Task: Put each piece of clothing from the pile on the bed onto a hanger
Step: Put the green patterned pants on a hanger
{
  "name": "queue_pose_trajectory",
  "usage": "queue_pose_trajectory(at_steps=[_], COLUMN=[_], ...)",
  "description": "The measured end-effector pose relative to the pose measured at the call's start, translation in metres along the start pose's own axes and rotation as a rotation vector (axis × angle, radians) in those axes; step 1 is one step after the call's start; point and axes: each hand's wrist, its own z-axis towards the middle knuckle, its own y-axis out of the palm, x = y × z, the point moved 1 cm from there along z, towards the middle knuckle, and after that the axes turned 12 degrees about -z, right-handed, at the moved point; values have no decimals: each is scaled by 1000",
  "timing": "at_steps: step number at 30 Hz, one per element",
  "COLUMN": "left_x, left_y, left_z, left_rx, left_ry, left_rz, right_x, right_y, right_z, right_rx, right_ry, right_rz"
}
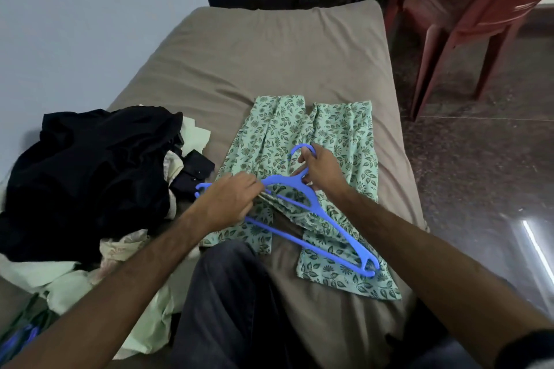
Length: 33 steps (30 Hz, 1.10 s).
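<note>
The bed (284, 48) is carrying everything, and the green leaf-print garment (338, 135) is lying spread across its middle, thin and limp, likely sliding and bunching unless taken at its opening. On the garment's near half the blue hanger (326, 219) is resting, stiff and light. The left hand (230, 201) is pinching gathered cloth at the hanger's left shoulder, while the right hand (322, 169) is curling its fingers round the neck below the hook. Left of the garment the clothes pile (87, 171) is crowding the mattress; a red chair (467, 9) is standing beyond the bed.
</note>
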Motion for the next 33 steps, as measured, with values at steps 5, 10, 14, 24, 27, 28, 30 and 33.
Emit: queue_pose_trajectory(at_steps=[5, 10, 14, 24, 27, 28, 30, 33], left_x=[1, -1, 2, -26, -11, -2, 14, 32], left_y=[-26, -43, -48, -24, 1, 9, 24, 39], left_z=[1, -5, -5, -15, 4, 15, 36, 65], left_rx=[69, 195, 228, 3, -146, -180, -224, -284], left_ry=[-40, -85, -39, -245, -128, -32, 118, 20], left_rz=[100, 74, 96, 202, 185, 179, 172, 207], right_x=[-21, -33, -44, -53, -38, -35, -31, -31], right_y=[-8, -23, -34, -48, -43, -42, -41, -40], right_z=[8, 24, 38, 79, 79, 80, 80, 79], right_rx=[138, 252, 276, 175, 178, 186, 186, 155], right_ry=[-61, -89, -112, -67, -60, -60, -63, -66], right_rz=[-189, -233, -254, -264, -274, -279, -278, -241])
